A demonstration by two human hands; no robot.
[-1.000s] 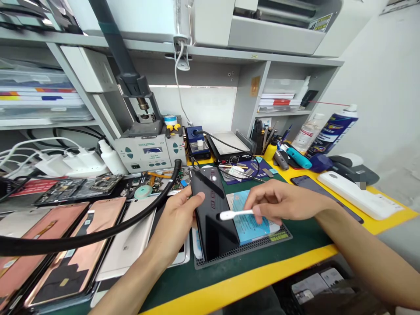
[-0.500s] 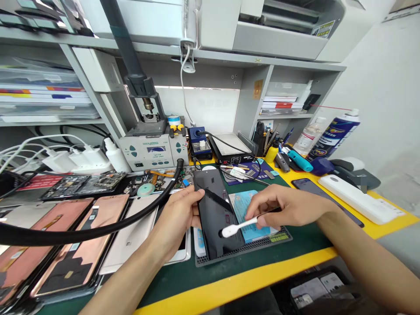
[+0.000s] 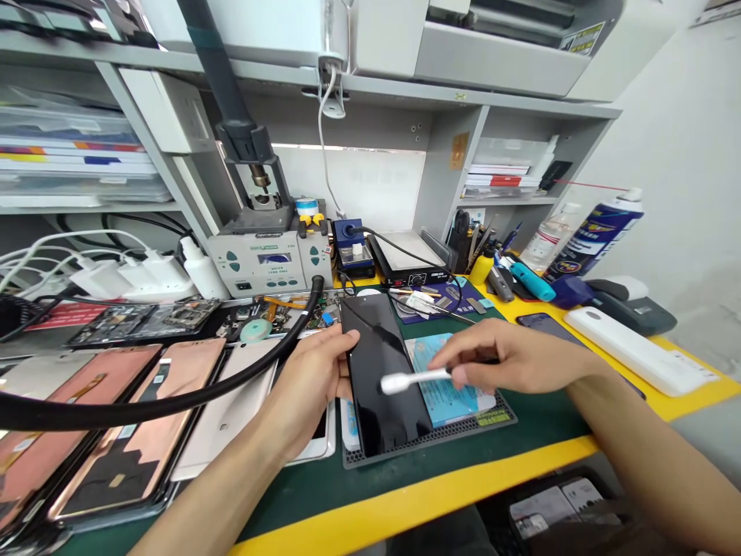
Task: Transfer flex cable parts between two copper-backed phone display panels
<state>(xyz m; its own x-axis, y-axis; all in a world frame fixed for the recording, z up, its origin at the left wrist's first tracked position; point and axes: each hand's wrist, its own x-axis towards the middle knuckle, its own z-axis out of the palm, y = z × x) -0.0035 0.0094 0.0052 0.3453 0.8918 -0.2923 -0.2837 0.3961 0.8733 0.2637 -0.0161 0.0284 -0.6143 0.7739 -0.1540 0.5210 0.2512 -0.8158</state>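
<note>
My left hand [image 3: 327,359] grips the left edge of a black smartphone [image 3: 382,347], thumb on top of the glass and fingers partly hidden behind it. The phone is tilted, its dark glossy face showing reflections. My right hand [image 3: 509,359] pinches a slim brush [image 3: 417,378] with a white head and neck; its dark handle end is mostly hidden by the fingers. The brush head is over the middle of the phone's glass; whether it touches cannot be made out. A light-blue packet [image 3: 448,398] lies under my right hand, on a dark perforated mat [image 3: 405,449].
Left of my left arm lie several phone parts, with a copper-coloured panel [image 3: 156,432] among them. A thick black hose [image 3: 231,394] arches across them. Behind stand a hot-air station [image 3: 263,262] and a small heating plate [image 3: 411,259]; a blue spray can [image 3: 596,235] is at right.
The brush has moved up and slightly left over the glass, and its shaft lies flatter. My left hand keeps its hold on the phone. The view has shifted slightly.
</note>
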